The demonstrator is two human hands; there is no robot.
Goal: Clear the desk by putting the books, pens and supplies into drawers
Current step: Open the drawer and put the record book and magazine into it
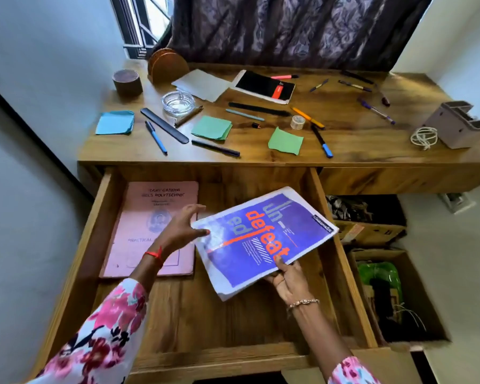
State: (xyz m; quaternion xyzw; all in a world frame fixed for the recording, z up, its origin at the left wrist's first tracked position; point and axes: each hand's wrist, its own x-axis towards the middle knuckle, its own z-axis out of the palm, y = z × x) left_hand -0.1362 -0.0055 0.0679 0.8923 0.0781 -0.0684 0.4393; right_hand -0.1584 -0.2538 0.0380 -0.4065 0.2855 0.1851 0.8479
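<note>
Fingers of my left hand are touching, spread and uncurled, the left edge of the purple book, above the pink practical file. My right hand is pinching its near edge over the open drawer. I'm judging it needs lowering flat, squared alongside the file.
</note>
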